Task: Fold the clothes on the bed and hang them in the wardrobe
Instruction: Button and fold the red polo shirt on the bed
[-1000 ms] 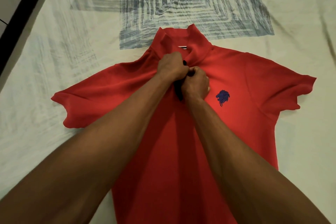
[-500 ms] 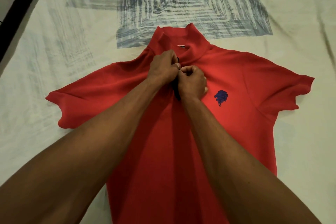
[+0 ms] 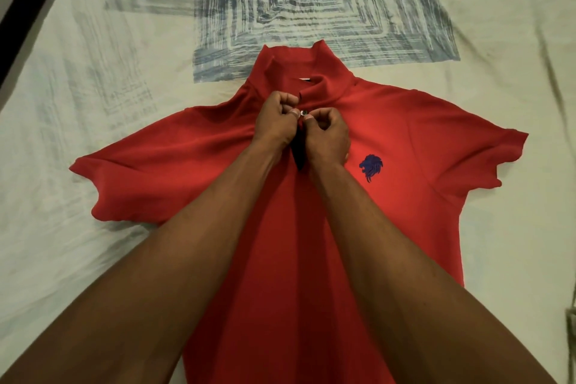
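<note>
The red polo shirt [image 3: 420, 134] is lying front-up on the bedsheet [image 3: 78, 87] — collar pointing toward twelve o'clock, hem six. Left hand [image 3: 276, 125] and right hand [image 3: 327, 137] are pinching its placket around a button [image 3: 302, 113].

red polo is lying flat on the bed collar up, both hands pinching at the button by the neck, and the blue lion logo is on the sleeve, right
Not quite. The head view shows the logo on the chest of the polo, beside the right hand, not on a sleeve. The rest holds: the polo lies flat on the bed, collar up, with the left hand and right hand pinching at the button.
</note>
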The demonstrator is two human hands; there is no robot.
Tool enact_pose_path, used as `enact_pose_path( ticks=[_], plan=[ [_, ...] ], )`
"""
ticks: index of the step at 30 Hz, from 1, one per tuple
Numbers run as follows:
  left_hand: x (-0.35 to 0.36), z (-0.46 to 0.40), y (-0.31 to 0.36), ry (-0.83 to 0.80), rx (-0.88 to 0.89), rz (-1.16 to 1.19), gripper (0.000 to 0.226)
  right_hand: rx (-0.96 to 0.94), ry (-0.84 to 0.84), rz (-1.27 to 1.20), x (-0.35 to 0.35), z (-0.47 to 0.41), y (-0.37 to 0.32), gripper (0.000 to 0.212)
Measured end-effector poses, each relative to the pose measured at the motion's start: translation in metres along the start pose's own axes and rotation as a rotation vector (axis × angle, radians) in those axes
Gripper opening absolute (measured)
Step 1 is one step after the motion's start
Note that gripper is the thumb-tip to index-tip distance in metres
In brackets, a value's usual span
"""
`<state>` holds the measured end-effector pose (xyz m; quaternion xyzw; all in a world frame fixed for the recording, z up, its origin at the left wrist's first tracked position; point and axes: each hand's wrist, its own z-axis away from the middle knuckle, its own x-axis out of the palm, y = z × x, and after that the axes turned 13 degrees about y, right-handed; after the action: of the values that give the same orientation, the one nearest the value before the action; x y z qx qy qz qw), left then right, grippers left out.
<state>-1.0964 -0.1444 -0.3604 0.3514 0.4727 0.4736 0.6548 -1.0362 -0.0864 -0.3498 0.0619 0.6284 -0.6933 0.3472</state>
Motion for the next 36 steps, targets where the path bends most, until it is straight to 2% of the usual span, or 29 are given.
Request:
enact_pose_path(
  ticks=[3,6,9,14,17,20,23,24,26,29,33,36],
  plan=[
    [0.000,-0.003,0.001,-0.019,-0.035,-0.013,0.030,0.007,-0.020,0.035,0.000,-0.001,-0.003,0.005],
    [-0.005,-0.006,0.006,-0.112,-0.027,-0.083,0.021,-0.012,-0.044,0.011,-0.001,-0.001,-0.001,0.009],
    [-0.012,-0.013,0.012,-0.191,-0.026,-0.180,0.028,-0.041,-0.070,0.002,-0.001,0.000,0.003,0.014],
    [-0.016,-0.029,0.038,-0.396,-0.069,-0.466,0.026,-0.050,-0.079,0.052,-0.001,0.000,0.004,0.013],
    [-0.015,-0.039,0.054,-0.507,-0.113,-0.548,0.021,-0.019,-0.066,0.064,-0.002,-0.002,0.003,0.012],
    [-0.011,-0.045,0.068,-0.618,-0.051,-0.730,0.014,-0.013,-0.058,0.074,-0.001,-0.004,0.005,0.016],
    [-0.005,-0.046,0.072,-0.666,0.143,-0.953,0.051,-0.006,-0.055,0.115,0.002,-0.008,0.005,0.016],
    [-0.004,-0.045,0.071,-0.658,0.196,-0.984,0.056,0.003,-0.056,0.130,0.003,-0.010,0.004,0.015],
    [-0.005,-0.048,0.065,-0.638,0.227,-0.954,0.050,0.013,-0.056,0.152,0.005,-0.011,0.003,0.012],
    [-0.011,-0.051,0.055,-0.578,0.160,-0.817,0.012,0.011,-0.047,0.168,0.007,-0.011,0.004,0.011],
    [-0.015,-0.057,0.046,-0.579,0.090,-0.651,0.018,0.010,-0.060,0.215,0.007,-0.013,0.002,0.009],
    [-0.014,-0.059,0.046,-0.580,0.070,-0.624,0.019,0.033,-0.074,0.250,0.006,-0.015,-0.002,0.008]
  ],
)
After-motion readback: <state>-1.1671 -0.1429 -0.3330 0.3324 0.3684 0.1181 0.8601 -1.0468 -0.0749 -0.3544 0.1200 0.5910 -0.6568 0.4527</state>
